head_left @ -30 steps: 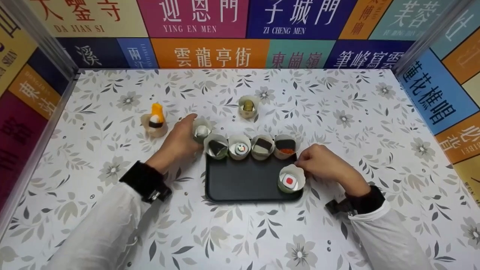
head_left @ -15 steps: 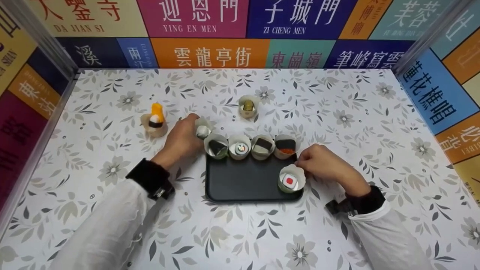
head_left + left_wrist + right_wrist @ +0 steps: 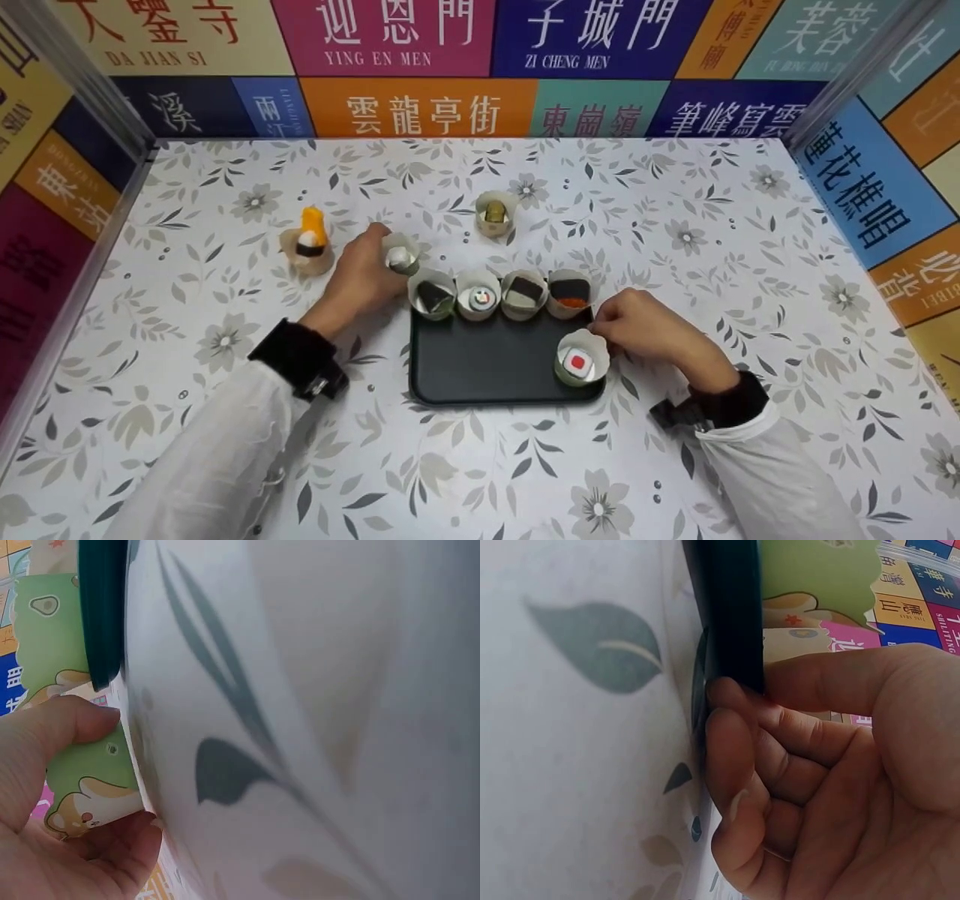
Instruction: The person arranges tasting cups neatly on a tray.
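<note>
Left hand (image 3: 364,274) pinches the green paper cup (image 3: 101,776), just off the far left corner of the tray (image 3: 480,360). Right hand (image 3: 641,322) grips the tray's right edge (useful brace, likely). Advise: light squeeze, cup level, clear of the corner cup (image 3: 448,306).

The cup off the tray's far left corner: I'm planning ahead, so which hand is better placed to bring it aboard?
Probably the left hand: it grips that cup beside the tray, while the right hand pinches the tray's right edge.

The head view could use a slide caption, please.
Left hand grips a cup beside a black tray; right hand pinches the tray's edge.
</note>
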`<act>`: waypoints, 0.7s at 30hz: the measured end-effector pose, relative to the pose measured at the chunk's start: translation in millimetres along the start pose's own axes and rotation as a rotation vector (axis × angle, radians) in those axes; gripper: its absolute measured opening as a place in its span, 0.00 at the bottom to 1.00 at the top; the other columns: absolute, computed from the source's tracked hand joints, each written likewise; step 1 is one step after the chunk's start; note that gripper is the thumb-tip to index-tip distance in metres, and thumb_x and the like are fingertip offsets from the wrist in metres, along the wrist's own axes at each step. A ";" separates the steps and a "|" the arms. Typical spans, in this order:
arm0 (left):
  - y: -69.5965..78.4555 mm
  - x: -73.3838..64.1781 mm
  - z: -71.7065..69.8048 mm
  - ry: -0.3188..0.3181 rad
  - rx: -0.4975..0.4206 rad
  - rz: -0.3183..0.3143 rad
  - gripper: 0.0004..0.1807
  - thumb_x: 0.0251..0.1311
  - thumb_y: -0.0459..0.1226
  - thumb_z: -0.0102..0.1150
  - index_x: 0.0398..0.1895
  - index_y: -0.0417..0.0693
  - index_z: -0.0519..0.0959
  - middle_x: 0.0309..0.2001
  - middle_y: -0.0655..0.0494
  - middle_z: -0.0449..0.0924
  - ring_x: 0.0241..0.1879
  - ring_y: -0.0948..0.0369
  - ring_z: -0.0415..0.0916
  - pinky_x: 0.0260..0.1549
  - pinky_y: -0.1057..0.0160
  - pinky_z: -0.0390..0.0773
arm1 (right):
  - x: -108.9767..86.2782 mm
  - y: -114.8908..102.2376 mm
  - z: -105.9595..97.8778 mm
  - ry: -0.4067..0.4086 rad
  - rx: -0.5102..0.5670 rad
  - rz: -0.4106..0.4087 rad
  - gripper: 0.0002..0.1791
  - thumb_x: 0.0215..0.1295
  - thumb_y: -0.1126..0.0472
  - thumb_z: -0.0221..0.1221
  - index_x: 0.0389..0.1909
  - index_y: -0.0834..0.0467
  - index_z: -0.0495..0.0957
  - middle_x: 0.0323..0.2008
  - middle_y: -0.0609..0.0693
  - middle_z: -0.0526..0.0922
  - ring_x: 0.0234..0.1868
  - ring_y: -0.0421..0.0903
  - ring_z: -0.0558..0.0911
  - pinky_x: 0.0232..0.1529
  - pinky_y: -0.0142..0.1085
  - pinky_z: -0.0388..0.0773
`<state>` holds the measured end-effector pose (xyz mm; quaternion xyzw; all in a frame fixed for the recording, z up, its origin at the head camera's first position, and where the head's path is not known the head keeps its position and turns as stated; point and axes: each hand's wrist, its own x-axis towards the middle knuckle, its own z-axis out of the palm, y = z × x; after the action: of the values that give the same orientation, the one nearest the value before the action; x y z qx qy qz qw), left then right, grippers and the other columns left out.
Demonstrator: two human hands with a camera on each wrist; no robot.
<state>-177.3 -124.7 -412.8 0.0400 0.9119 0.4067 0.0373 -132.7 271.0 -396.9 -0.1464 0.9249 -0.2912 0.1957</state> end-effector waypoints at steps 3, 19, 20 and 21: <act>0.8 -0.7 -3.3 0.021 -0.045 0.003 0.35 0.46 0.30 0.74 0.59 0.36 0.70 0.50 0.41 0.80 0.51 0.47 0.76 0.55 0.51 0.76 | -0.7 0.4 -1.1 -0.003 -0.001 0.007 0.15 0.66 0.63 0.59 0.19 0.55 0.84 0.15 0.44 0.77 0.16 0.40 0.73 0.20 0.33 0.69; 29.8 -33.5 -21.5 0.086 -0.059 0.069 0.38 0.46 0.33 0.76 0.63 0.40 0.71 0.53 0.43 0.81 0.52 0.49 0.78 0.54 0.50 0.77 | 0.2 2.3 0.5 -0.002 -0.003 -0.012 0.15 0.66 0.62 0.59 0.19 0.55 0.84 0.15 0.43 0.77 0.16 0.39 0.73 0.21 0.33 0.68; 32.7 -37.0 -22.1 0.092 -0.064 0.082 0.38 0.46 0.33 0.76 0.63 0.41 0.71 0.53 0.44 0.82 0.52 0.50 0.78 0.53 0.51 0.77 | 0.4 2.3 0.8 -0.003 -0.003 -0.014 0.15 0.66 0.62 0.59 0.19 0.55 0.84 0.16 0.43 0.77 0.17 0.39 0.73 0.21 0.33 0.68; 35.5 -40.6 -22.5 0.099 -0.069 0.097 0.38 0.46 0.33 0.76 0.63 0.41 0.71 0.52 0.45 0.82 0.51 0.50 0.78 0.52 0.51 0.77 | 0.4 2.3 0.9 -0.004 -0.004 -0.018 0.15 0.66 0.62 0.60 0.19 0.55 0.84 0.16 0.44 0.77 0.17 0.40 0.73 0.21 0.33 0.69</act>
<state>-137.7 -121.9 -369.9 0.0629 0.8950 0.4408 -0.0263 -132.9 272.2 -399.0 -0.1558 0.9238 -0.2908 0.1945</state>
